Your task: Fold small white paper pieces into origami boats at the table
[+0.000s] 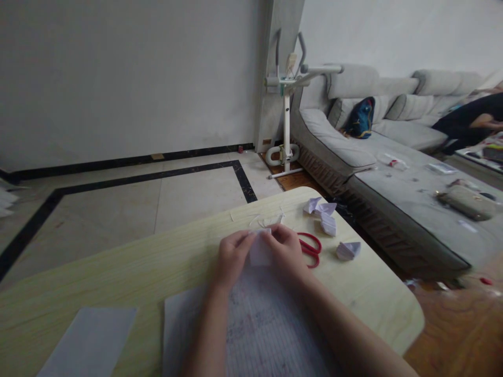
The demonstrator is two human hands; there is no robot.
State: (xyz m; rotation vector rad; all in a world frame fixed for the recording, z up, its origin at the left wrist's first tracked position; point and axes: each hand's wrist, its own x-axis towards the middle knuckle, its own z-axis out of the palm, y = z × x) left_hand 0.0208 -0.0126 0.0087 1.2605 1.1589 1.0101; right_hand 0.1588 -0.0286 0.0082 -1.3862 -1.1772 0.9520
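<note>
Between my two hands is a small piece of white paper (260, 251), its top edge pinched on both sides. My left hand (234, 256) has its thumb and fingers closed on the left corner. On the right corner, my right hand (285, 247) is closed the same way. Beneath my forearms lies a large lined sheet (271, 324) with writing on it. Red-handled scissors (311, 250) rest just right of my right hand, their blades hidden. White string (257, 220) lies loosely beyond my fingers.
Several folded paper pieces (327, 222) sit on the table's right side, one (348, 251) nearer me. A blank white sheet (88, 340) lies at the left of the wooden table (188, 256). Beyond stand exercise equipment (286, 115) and a grey sofa (401, 183), with a person (471, 118) far right.
</note>
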